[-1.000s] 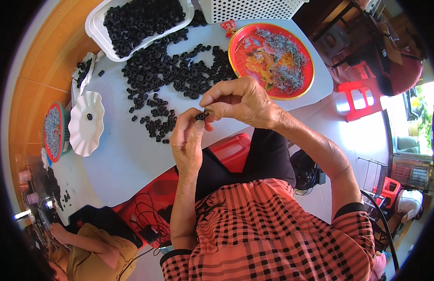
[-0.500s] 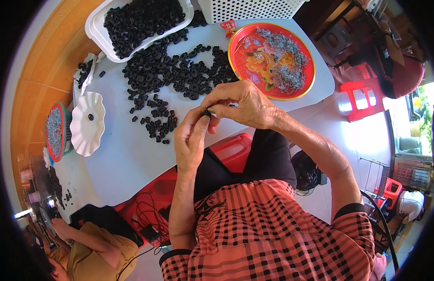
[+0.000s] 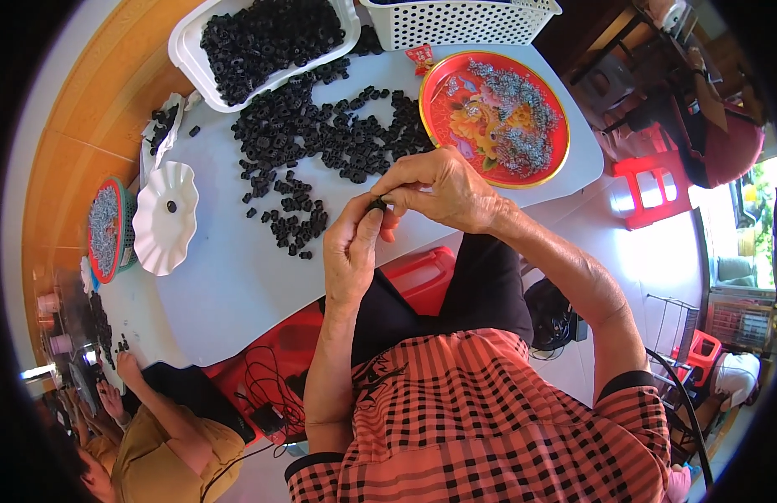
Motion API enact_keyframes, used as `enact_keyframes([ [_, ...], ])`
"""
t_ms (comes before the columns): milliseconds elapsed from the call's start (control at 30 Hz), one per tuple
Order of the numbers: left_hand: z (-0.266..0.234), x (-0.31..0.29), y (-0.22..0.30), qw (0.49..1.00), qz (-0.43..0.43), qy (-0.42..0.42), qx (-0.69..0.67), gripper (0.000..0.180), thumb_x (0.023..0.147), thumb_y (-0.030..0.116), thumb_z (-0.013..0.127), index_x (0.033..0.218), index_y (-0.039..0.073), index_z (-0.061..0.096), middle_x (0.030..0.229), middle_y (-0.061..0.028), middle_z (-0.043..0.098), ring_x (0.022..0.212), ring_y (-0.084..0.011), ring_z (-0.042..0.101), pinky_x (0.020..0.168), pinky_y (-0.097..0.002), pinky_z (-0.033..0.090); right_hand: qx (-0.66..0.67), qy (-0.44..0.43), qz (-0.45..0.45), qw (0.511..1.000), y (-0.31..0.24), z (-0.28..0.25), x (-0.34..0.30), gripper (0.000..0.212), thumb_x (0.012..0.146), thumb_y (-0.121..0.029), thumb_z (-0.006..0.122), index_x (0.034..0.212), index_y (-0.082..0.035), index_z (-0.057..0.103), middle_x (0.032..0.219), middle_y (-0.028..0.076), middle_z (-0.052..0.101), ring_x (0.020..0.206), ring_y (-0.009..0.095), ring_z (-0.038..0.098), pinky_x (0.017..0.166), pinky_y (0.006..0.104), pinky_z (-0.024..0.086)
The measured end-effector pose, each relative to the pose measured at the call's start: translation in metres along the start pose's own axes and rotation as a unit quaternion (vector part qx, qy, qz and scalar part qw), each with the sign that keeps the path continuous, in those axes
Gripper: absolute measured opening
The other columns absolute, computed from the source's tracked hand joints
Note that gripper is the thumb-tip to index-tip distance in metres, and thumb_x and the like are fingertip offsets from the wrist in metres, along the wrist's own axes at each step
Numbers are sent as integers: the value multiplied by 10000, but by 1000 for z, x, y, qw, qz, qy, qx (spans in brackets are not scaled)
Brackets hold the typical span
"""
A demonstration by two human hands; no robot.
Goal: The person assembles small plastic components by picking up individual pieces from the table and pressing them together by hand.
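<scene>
Black and small, the part point(image 3: 377, 204) sits pinched between both hands, just off the near edge of the table point(image 3: 229, 277) and above the person's lap. It is mostly hidden by the fingertips, so its shape and long axis cannot be told, nor which way it points; only a dark nub shows at the meeting of the fingers. The left hand point(image 3: 352, 251) rises from below with its fingers closed up around the part's underside, thumb and forefinger pressed together on it. The right hand point(image 3: 443, 189) comes in from the right and over the top, fingers curled down, its tips closed on the same part from above, so the two grips meet end to end with the part between them. Both hands touch it; the right covers more of it. Beyond the hands, on the table, lies a loose heap of like black parts point(image 3: 321, 142), spreading away from the near edge toward a white tray point(image 3: 187, 50) filled with more of them at the far side. Right of the heap stands a red plate point(image 3: 435, 101) holding small grey metal pieces. Left of the heap rests a white scalloped dish point(image 3: 162, 226) with one dark piece in it. A white basket point(image 3: 455, 21) stands at the table's far edge. Another person point(image 3: 145, 436) sits at the table's left end.
</scene>
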State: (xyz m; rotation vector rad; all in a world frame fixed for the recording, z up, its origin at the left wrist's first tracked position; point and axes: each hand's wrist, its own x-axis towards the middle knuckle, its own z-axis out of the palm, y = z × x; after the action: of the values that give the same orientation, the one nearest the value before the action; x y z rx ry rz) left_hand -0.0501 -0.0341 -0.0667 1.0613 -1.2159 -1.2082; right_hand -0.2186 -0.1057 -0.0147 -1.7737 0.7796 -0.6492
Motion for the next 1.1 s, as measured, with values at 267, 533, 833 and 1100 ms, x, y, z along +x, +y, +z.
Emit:
enact_keyframes([
  [267,4,1,-3,999,35,32,26,316,991,245,518,1117,-31,606,818,-37,625,677,-94,527,634,-224,433,-160,102,-175,966,6,16,-2,168,795,48,624,949,18,685,821,127,676,730,229,695,651,315,555],
  [533,2,0,-3,998,35,24,48,313,983,239,529,1136,-20,617,800,-29,636,656,-82,521,594,-214,422,-109,59,-111,986,3,8,-1,177,781,52,629,941,10,692,813,127,671,745,235,681,644,316,547],
  [833,13,2,-3,994,43,83,60,286,986,207,513,1085,-43,613,771,-29,607,659,-88,516,622,-230,430,-212,165,-192,944,9,29,-1,184,804,52,613,969,10,681,800,114,651,723,213,673,633,305,533],
  [1100,3,0,-3,998,45,23,40,260,985,200,517,1076,-21,620,794,-32,638,642,-78,518,588,-216,427,-45,99,-31,994,7,14,-6,153,818,23,614,944,5,700,815,80,672,718,120,653,653,271,525],
])
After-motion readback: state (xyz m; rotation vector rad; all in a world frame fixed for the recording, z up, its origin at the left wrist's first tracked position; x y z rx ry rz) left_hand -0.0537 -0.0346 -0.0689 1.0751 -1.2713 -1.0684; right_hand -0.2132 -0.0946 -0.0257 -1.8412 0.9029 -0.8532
